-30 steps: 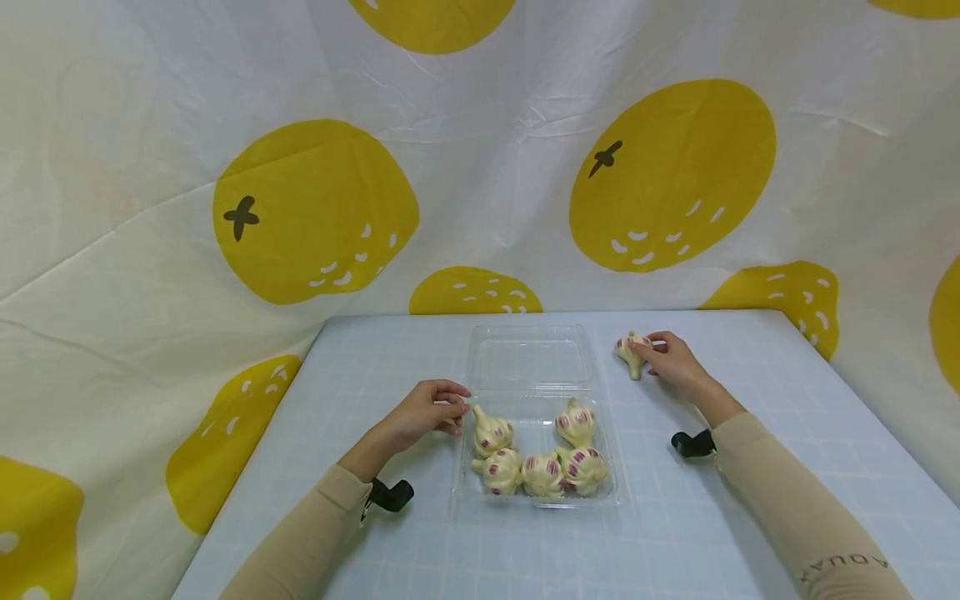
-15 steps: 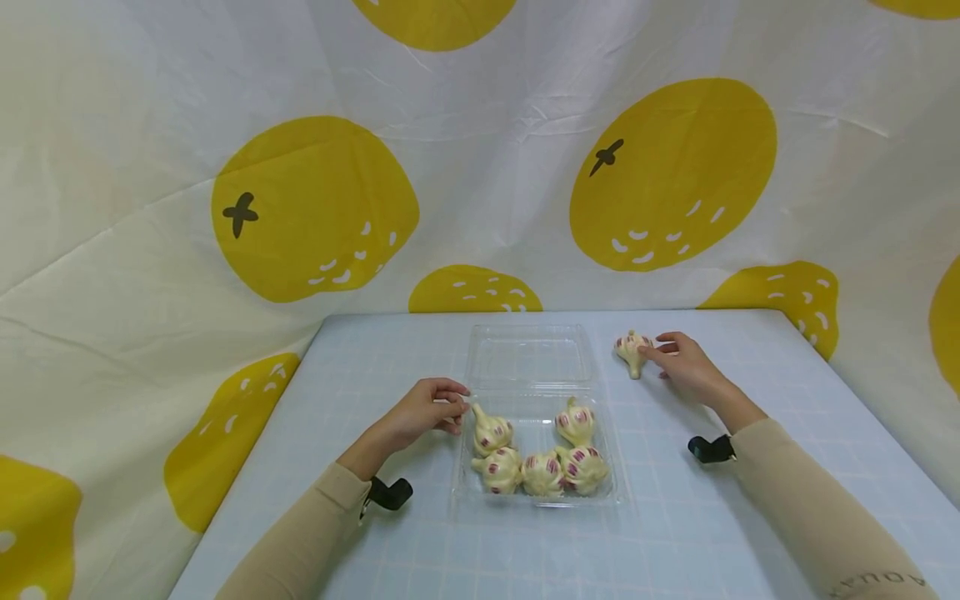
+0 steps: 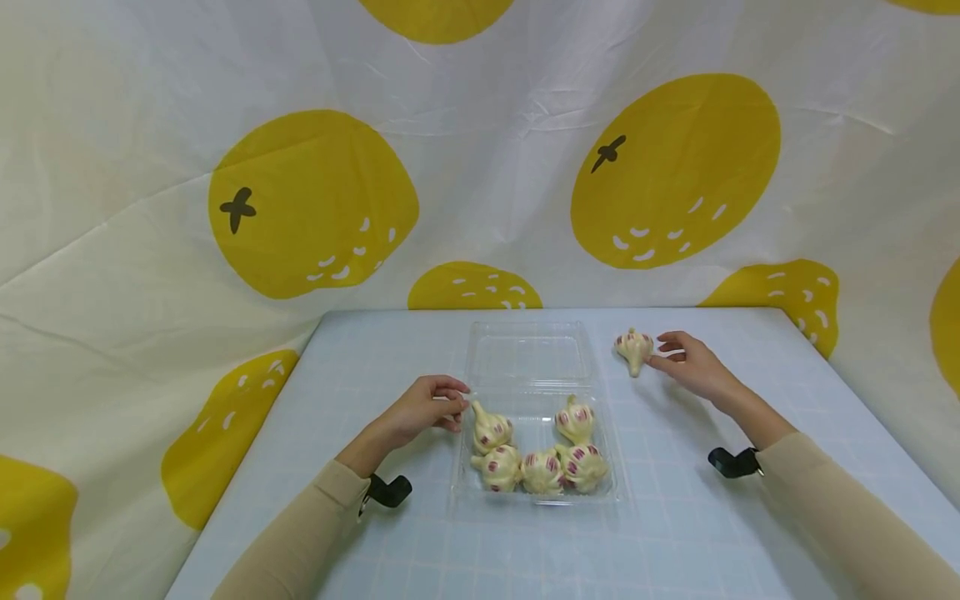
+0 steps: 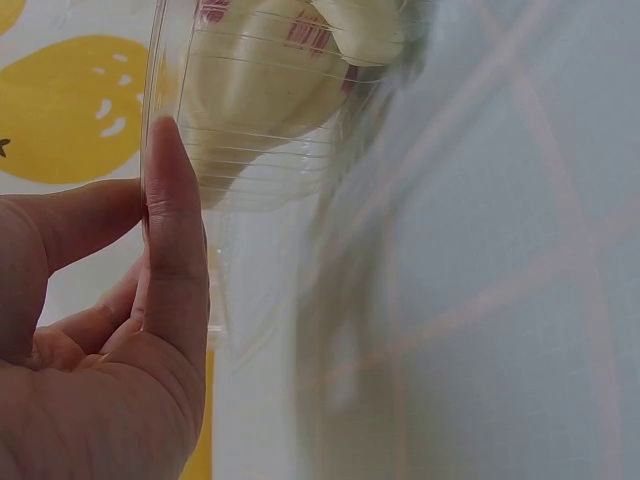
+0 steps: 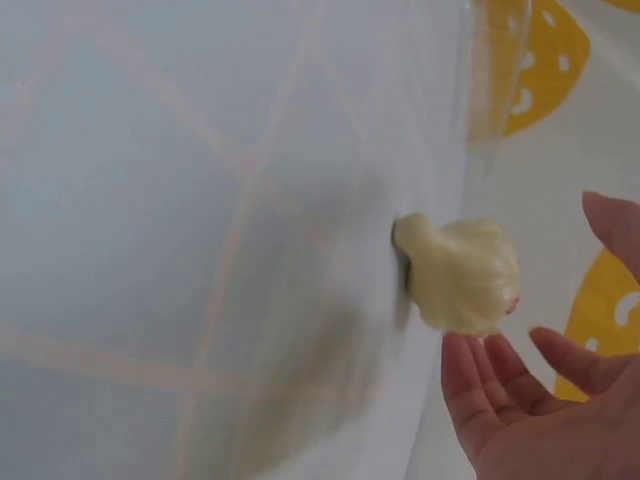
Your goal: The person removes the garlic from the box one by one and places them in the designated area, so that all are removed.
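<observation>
Box, one: clear plastic box (image 3: 534, 431), the landmark for all places below, resting on a pale blue checked surface (image 3: 525, 550). Lid (image 3: 531, 358) laid back flat at the box's far edge.

Garlic bulbs, six by my count, cream with purplish marks. Five lie inside the box: a rear-left bulb (image 3: 492, 432), a front-left bulb (image 3: 500, 469), a front-middle bulb (image 3: 542, 473), a front-right bulb (image 3: 582, 467) and a rear-right bulb (image 3: 575, 421). The sixth, a loose bulb (image 3: 634, 348), lies on the surface beyond the box to its right, beside the lid, stem toward the person.

Left hand (image 3: 422, 412): at the box's left side, near the rear corner; grip pinching the rim between thumb and forefinger.

Right hand (image 3: 697, 368): to the right of the box and lid, just beside the loose bulb; grip released, fingers spread. Whether a fingertip touches the bulb, I cannot tell.

Sleeves, beige: left sleeve (image 3: 292, 533), right sleeve (image 3: 847, 521).

Backdrop cloth (image 3: 495, 183), behind the box: white, printed with large yellow fruit.
</observation>
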Demonstrator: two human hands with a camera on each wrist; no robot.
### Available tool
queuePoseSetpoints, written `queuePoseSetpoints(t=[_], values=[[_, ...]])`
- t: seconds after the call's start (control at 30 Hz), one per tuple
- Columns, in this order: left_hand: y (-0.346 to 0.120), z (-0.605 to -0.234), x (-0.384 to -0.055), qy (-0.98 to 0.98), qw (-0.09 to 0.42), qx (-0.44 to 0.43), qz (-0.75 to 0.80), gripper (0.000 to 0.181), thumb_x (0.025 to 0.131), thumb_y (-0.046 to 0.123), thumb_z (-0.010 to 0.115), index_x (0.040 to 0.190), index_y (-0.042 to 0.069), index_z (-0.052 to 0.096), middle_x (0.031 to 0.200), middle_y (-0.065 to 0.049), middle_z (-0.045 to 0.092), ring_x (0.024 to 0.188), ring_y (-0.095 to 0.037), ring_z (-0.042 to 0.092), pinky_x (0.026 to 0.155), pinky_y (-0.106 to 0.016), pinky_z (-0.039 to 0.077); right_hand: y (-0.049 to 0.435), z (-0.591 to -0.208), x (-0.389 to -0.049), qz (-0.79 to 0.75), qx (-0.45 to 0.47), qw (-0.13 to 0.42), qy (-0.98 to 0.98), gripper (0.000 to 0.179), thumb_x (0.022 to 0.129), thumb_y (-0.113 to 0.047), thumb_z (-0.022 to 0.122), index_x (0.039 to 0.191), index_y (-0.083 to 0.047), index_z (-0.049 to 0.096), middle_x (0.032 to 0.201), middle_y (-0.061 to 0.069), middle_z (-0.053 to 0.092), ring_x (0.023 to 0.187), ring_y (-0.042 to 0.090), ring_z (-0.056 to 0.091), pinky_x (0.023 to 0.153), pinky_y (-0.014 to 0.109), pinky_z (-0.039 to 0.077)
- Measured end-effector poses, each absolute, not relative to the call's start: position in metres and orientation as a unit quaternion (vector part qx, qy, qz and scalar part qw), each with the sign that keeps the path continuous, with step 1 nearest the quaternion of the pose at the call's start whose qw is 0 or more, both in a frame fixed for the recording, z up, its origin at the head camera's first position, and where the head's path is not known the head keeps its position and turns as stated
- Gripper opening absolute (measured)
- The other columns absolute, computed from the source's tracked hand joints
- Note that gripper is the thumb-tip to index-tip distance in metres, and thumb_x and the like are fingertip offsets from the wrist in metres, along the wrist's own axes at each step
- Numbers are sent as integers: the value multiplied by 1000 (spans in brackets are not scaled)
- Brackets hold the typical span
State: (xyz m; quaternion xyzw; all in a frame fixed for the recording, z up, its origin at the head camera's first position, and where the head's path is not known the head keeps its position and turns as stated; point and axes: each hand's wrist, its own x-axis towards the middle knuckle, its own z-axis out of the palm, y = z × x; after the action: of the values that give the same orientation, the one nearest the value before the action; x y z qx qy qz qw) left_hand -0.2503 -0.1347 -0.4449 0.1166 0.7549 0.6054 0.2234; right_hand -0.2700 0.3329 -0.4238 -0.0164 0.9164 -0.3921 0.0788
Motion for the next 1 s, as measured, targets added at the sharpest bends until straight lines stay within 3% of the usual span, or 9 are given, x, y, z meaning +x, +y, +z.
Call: queuePoseSetpoints(t=[0.47, 0.67, 1.0], values=[[-135, -446, -251, 754, 227, 110, 606, 37, 98, 7, 68, 130, -8, 58, 97, -16, 63, 72, -20, 66, 70, -32, 63, 308, -410, -245, -385, -127, 79, 911, 61, 100, -40, 67, 139, 5, 52, 134, 23, 58, 118, 36, 58, 96, 46, 56], [-134, -445, -251, 750, 227, 111, 612, 37, 98, 5, 68, 131, -9, 57, 96, -13, 63, 76, -19, 65, 70, -32, 63, 296, -406, -237, -383, -162, 82, 906, 57, 100, -35, 68, 137, 6, 55, 131, 24, 61, 114, 32, 62, 90, 36, 57], [-135, -445, -251, 751, 229, 111, 610, 39, 98, 6, 68, 131, -10, 56, 96, -13, 64, 75, -19, 65, 70, -32, 64, 276, -405, -222, -377, -211, 92, 897, 53, 95, -33, 75, 130, 5, 62, 124, 19, 66, 102, 23, 65, 85, 30, 59]])
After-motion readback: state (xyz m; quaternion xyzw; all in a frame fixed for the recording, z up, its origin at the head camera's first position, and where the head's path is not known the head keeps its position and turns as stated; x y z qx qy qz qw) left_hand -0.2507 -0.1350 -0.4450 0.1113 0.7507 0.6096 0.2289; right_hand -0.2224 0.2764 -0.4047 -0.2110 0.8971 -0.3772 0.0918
